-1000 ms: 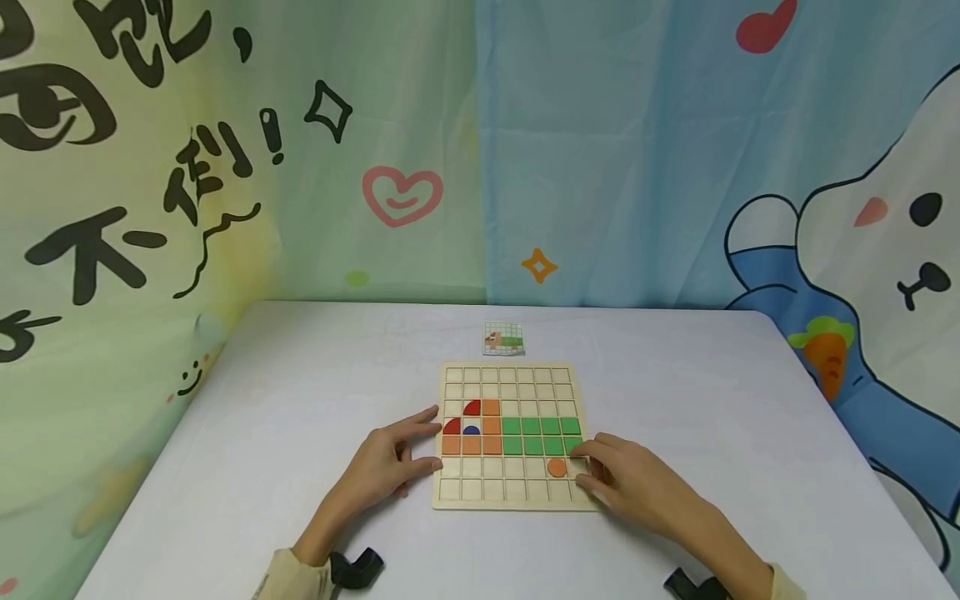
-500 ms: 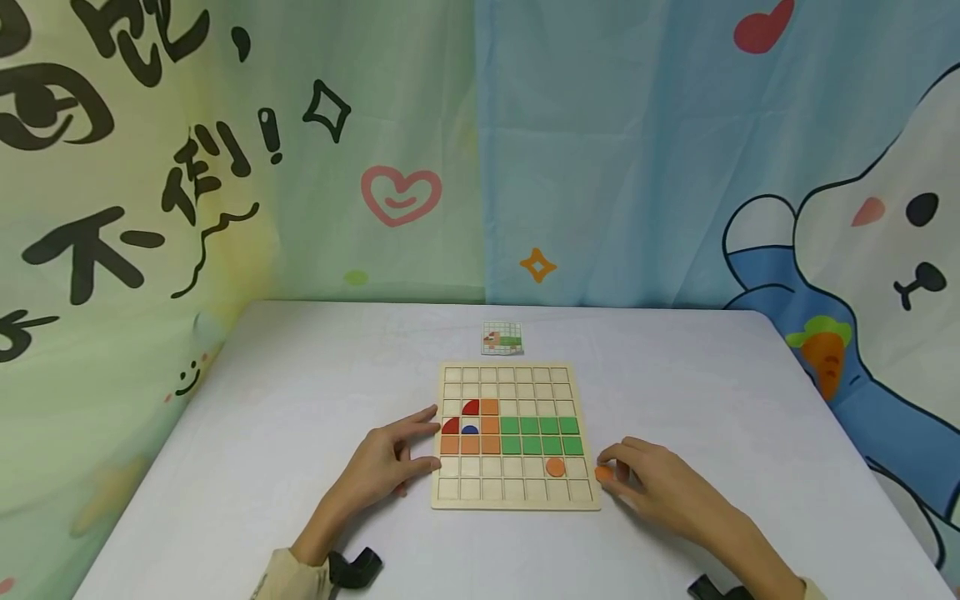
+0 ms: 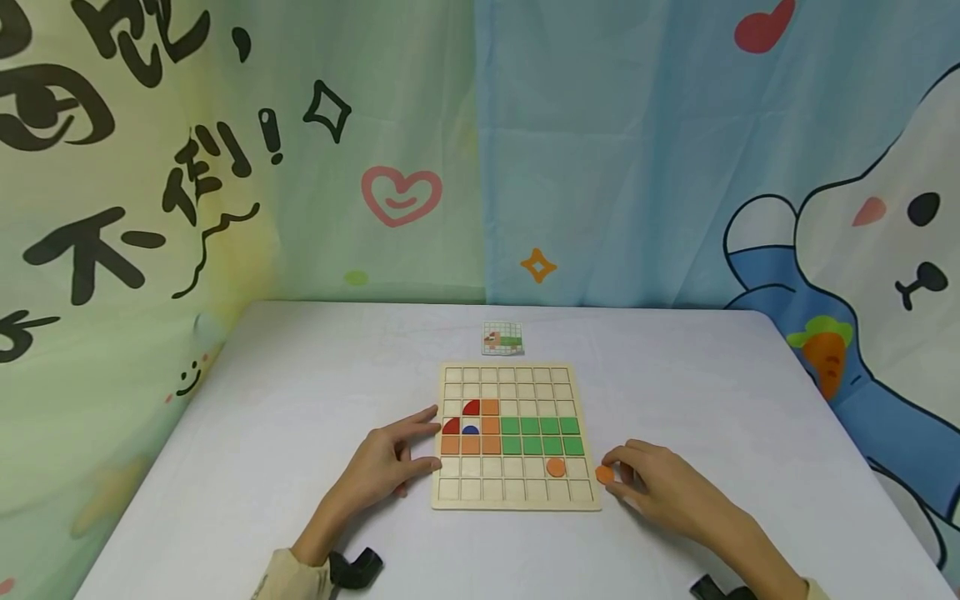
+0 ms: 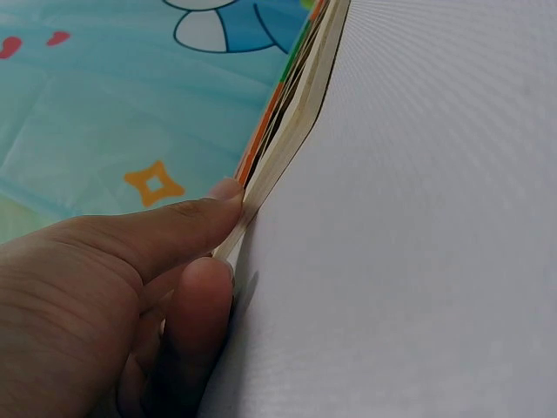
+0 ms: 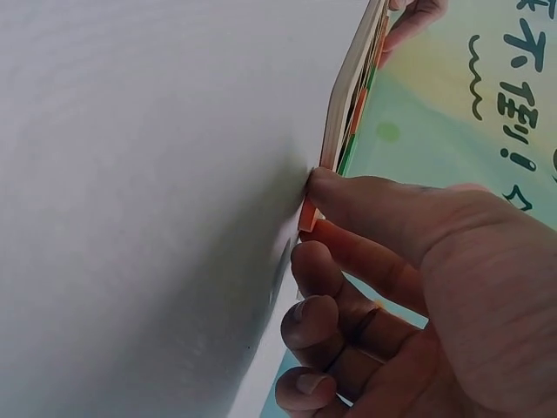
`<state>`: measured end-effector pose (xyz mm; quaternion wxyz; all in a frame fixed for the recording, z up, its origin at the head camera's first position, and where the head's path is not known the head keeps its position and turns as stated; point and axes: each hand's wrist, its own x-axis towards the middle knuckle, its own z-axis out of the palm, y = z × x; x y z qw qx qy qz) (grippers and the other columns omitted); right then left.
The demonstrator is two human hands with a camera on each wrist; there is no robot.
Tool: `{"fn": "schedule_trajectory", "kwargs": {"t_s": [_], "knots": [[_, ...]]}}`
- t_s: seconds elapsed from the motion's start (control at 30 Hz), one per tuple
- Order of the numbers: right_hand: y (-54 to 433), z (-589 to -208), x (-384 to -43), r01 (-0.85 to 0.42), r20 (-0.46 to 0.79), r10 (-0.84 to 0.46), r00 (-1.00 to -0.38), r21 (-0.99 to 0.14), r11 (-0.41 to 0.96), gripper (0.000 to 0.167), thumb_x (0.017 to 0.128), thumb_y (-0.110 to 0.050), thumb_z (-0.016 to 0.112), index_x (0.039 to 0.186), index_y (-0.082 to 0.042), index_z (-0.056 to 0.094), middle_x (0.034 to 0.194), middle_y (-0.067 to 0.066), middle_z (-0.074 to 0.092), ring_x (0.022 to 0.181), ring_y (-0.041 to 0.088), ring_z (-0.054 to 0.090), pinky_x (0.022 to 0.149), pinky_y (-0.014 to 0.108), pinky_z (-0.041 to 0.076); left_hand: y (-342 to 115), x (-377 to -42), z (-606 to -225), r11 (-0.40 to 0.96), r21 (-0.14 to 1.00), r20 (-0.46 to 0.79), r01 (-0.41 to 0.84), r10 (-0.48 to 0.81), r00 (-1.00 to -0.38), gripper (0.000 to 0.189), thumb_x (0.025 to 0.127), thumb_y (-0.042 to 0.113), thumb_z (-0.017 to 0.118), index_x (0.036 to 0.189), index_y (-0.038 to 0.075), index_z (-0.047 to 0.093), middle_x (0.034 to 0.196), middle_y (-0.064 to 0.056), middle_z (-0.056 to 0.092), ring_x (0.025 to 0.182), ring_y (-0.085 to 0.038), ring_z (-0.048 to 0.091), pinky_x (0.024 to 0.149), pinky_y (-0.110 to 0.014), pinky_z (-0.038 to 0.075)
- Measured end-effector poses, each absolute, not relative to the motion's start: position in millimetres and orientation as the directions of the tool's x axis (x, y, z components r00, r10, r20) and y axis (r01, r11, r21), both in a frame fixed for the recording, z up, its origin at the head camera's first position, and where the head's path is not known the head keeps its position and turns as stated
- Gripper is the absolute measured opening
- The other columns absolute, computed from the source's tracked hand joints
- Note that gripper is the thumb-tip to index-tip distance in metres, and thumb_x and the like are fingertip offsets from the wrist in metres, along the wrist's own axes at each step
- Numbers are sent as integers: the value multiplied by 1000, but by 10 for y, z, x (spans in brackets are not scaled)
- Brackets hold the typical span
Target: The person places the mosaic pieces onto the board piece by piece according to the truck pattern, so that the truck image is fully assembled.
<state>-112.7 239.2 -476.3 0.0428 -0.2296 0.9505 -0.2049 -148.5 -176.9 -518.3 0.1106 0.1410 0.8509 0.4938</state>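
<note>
A square wooden grid board (image 3: 517, 493) lies on the table, bearing orange, green, red and blue flat pieces. My left hand (image 3: 390, 454) is at the board's left edge, index finger and thumb apart, their tips right at the rim; in the left wrist view the thumb (image 4: 191, 228) meets the board's side (image 4: 296, 131). Just off the board's right edge, my right hand (image 3: 660, 483) pinches an orange disc (image 3: 604, 474) between thumb and index finger. Another orange disc (image 3: 555, 467) sits in a cell below the green squares (image 3: 540, 436).
A small pattern card (image 3: 502, 338) with a coloured grid picture lies behind the board. The table (image 3: 337, 358) has a white cover. Printed curtains (image 3: 600, 167) hang at the back and sides.
My right hand has moved right, off the board's lower right corner, and the orange disc now shows between its fingertips. The left hand has stayed at the left edge.
</note>
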Motion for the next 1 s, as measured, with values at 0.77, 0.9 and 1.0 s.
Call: {"fn": "schedule_trajectory", "kwargs": {"t_s": [0.77,0.9,1.0], "knots": [[2369,-4758,-1113,-422,31,-448,-893,-401,813,14,92,-20,83,103,-15,75,80,-17,53,70,-5,44,63,19,42,-1768,-1477,-5171,473,872,-49,128,344,-938,58,87,25,88,141,11,69,163,1,53,41,-18,56,46,-27,47],[2365,-4745,-1113,-408,32,-432,-901,-397,822,16,91,-21,83,103,-14,75,80,-17,53,70,-4,44,63,19,42,-1768,-1475,-5168,474,871,-50,127,343,-938,58,87,25,88,141,11,69,163,1,54,41,-18,56,47,-26,47],[2362,-4737,-1117,-404,39,-424,-905,-394,826,17,91,-21,84,104,-14,75,79,-17,53,70,-4,44,63,19,42,-1767,-1476,-5166,471,873,-49,128,346,-937,58,88,24,88,141,11,69,163,1,53,41,-17,56,46,-26,46]]}}
